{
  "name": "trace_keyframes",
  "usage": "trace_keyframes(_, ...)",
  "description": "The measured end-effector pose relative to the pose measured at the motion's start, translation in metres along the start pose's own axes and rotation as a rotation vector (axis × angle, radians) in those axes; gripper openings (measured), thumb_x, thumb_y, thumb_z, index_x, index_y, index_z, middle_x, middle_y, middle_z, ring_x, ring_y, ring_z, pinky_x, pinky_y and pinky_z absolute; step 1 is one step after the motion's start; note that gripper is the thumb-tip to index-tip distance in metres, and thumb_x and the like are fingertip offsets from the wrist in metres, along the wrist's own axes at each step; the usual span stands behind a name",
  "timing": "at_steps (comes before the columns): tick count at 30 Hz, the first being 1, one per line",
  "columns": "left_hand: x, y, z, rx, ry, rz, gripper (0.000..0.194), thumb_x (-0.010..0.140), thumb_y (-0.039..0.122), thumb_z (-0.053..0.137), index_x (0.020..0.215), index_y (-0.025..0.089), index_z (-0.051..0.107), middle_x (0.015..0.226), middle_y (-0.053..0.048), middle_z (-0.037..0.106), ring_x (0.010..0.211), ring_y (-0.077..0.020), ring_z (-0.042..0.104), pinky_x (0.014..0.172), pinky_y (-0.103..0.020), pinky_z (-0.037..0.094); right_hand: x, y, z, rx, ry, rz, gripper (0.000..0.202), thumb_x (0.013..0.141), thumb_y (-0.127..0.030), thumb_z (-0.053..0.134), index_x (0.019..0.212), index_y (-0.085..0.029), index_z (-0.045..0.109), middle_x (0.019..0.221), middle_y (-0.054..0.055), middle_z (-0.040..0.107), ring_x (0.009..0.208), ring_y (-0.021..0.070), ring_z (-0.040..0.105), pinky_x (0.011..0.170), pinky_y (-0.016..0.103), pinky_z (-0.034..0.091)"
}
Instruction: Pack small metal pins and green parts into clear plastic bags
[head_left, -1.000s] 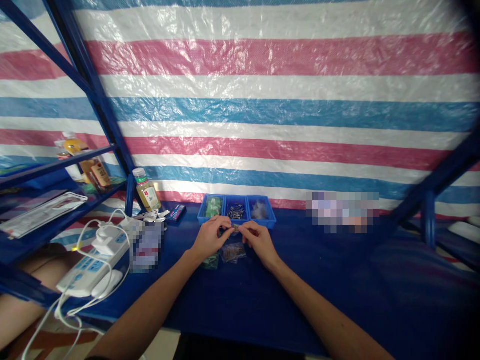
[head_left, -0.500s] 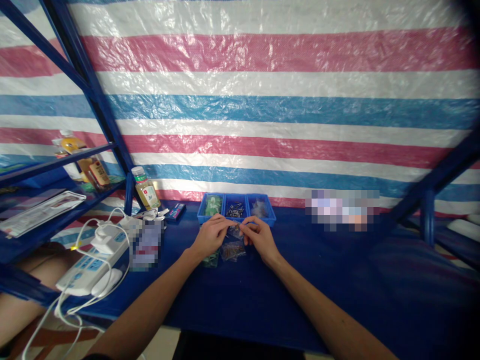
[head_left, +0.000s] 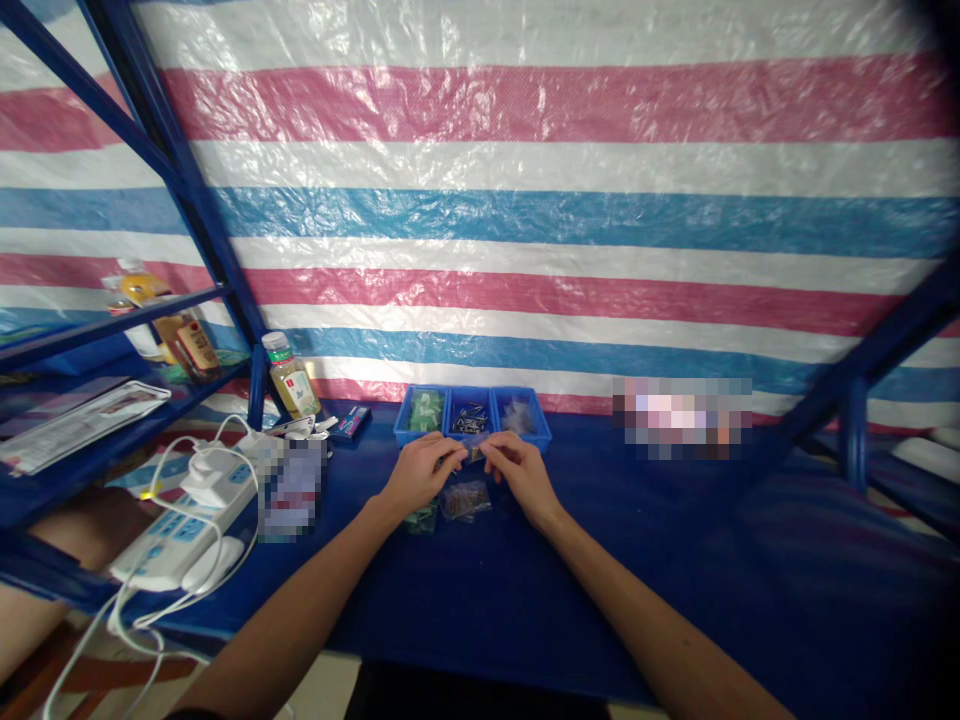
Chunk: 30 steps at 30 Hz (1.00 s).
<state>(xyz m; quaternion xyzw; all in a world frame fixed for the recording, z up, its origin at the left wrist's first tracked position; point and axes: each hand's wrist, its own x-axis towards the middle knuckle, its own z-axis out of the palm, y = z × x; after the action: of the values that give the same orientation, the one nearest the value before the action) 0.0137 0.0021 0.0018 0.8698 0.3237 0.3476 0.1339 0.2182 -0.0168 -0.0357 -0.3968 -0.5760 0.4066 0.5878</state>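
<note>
My left hand (head_left: 426, 472) and my right hand (head_left: 520, 476) are close together over the blue table, fingers pinched on either end of a small clear plastic bag (head_left: 474, 450). What is inside that bag is too small to make out. Just behind them stands a blue three-part tray (head_left: 471, 392). Its left part has green pieces (head_left: 426, 410), the middle one dark metal screws (head_left: 470, 418), and the right one clear plastic bags (head_left: 519, 414). Below my hands lies a clear bag of brownish small parts (head_left: 466, 500). Partly under my left wrist is a bag of green pieces (head_left: 421, 518).
To the left, a white power strip (head_left: 172, 530) with tangled cables lies near a blurred packet (head_left: 292, 490). A drink bottle (head_left: 291, 376) and a small dark box (head_left: 351, 424) stand behind. Blue frame posts (head_left: 855, 440) rise at both sides; a person's leg (head_left: 45, 590) shows lower left.
My fingers have shifted a little on the small clear bag, and more of it shows between them. Both arms stay nearly in place.
</note>
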Motion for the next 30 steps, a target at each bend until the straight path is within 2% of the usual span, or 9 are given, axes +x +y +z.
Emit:
trace_keyframes(6, -0.001, 0.002, -0.005, -0.002, -0.103, -0.068, 0.037, 0.106, 0.039, 0.04, 0.096, 0.019, 0.07, 0.062, 0.002, 0.062, 0.059, -0.0129, 0.061, 0.064, -0.022, 0.044, 0.003, -0.004, -0.009, 0.17, 0.119, 0.034, 0.034, 0.084, -0.045, 0.074, 0.101, -0.025, 0.053, 0.066, -0.007, 0.06, 0.042, 0.01, 0.049, 0.04, 0.021, 0.033)
trace_keyframes(13, -0.002, 0.004, -0.003, 0.018, -0.082, -0.054, 0.037, 0.106, 0.041, 0.041, 0.112, 0.02, 0.07, 0.068, 0.0, 0.068, 0.06, -0.0141, 0.063, 0.062, -0.022, 0.044, 0.008, -0.007, -0.024, 0.012, 0.371, -0.044, 0.033, 0.087, -0.05, 0.069, 0.094, -0.017, 0.065, 0.062, -0.001, 0.062, 0.049, 0.0125, 0.05, 0.045, 0.024, 0.037)
trace_keyframes(15, -0.002, 0.004, -0.003, 0.026, -0.074, -0.06, 0.036, 0.106, 0.041, 0.041, 0.115, 0.02, 0.07, 0.069, 0.0, 0.069, 0.06, -0.0143, 0.064, 0.061, -0.022, 0.043, 0.01, -0.008, -0.028, 0.027, 0.433, -0.035, 0.039, 0.086, -0.052, 0.067, 0.102, -0.015, 0.068, 0.075, 0.005, 0.07, 0.056, 0.0151, 0.057, 0.046, 0.025, 0.039)
trace_keyframes(17, -0.002, 0.004, -0.003, 0.036, -0.072, -0.065, 0.035, 0.105, 0.041, 0.042, 0.116, 0.021, 0.069, 0.071, 0.0, 0.07, 0.061, -0.0144, 0.064, 0.062, -0.022, 0.043, 0.012, -0.008, -0.031, 0.095, 0.435, -0.021, 0.048, 0.085, -0.051, 0.068, 0.118, -0.016, 0.066, 0.103, 0.011, 0.073, 0.07, 0.0194, 0.066, 0.048, 0.025, 0.042)
trace_keyframes(19, -0.002, 0.003, -0.004, 0.046, -0.068, -0.07, 0.034, 0.105, 0.041, 0.043, 0.116, 0.021, 0.069, 0.074, 0.0, 0.071, 0.062, -0.0145, 0.065, 0.062, -0.022, 0.043, 0.013, -0.008, -0.031, 0.164, 0.384, 0.019, 0.055, 0.083, -0.048, 0.069, 0.129, -0.019, 0.061, 0.121, 0.013, 0.069, 0.08, 0.022, 0.07, 0.051, 0.026, 0.045)
trace_keyframes(20, -0.002, 0.003, -0.005, 0.05, -0.065, -0.072, 0.034, 0.105, 0.041, 0.043, 0.116, 0.022, 0.069, 0.075, 0.0, 0.072, 0.063, -0.0145, 0.065, 0.062, -0.022, 0.043, 0.014, -0.008, -0.031, 0.178, 0.347, 0.046, 0.054, 0.083, -0.046, 0.07, 0.128, -0.019, 0.061, 0.121, 0.012, 0.069, 0.079, 0.0216, 0.07, 0.052, 0.026, 0.046)
trace_keyframes(23, -0.001, 0.002, -0.006, 0.056, -0.047, -0.082, 0.035, 0.106, 0.04, 0.042, 0.117, 0.022, 0.069, 0.076, 0.0, 0.072, 0.064, -0.0146, 0.066, 0.062, -0.022, 0.043, 0.013, -0.005, -0.029, 0.112, 0.227, 0.094, 0.035, 0.083, -0.043, 0.068, 0.106, -0.017, 0.068, 0.088, 0.006, 0.073, 0.059, 0.0153, 0.063, 0.048, 0.024, 0.041)
trace_keyframes(25, -0.001, 0.001, -0.006, 0.061, -0.036, -0.085, 0.035, 0.106, 0.039, 0.041, 0.117, 0.022, 0.069, 0.075, 0.001, 0.072, 0.066, -0.0148, 0.066, 0.062, -0.022, 0.043, 0.01, -0.004, -0.025, 0.006, 0.11, 0.072, 0.026, 0.084, -0.041, 0.066, 0.094, -0.017, 0.069, 0.069, -0.001, 0.065, 0.049, 0.0119, 0.053, 0.047, 0.024, 0.037)
trace_keyframes(30, -0.002, -0.001, -0.004, 0.07, -0.023, -0.072, 0.035, 0.106, 0.039, 0.041, 0.117, 0.022, 0.069, 0.082, -0.001, 0.075, 0.071, -0.0156, 0.069, 0.064, -0.023, 0.044, -0.002, -0.005, -0.013, -0.402, -0.265, -0.057, 0.019, 0.088, -0.039, 0.069, 0.091, -0.021, 0.073, 0.065, -0.002, 0.062, 0.057, 0.0139, 0.052, 0.056, 0.026, 0.039)
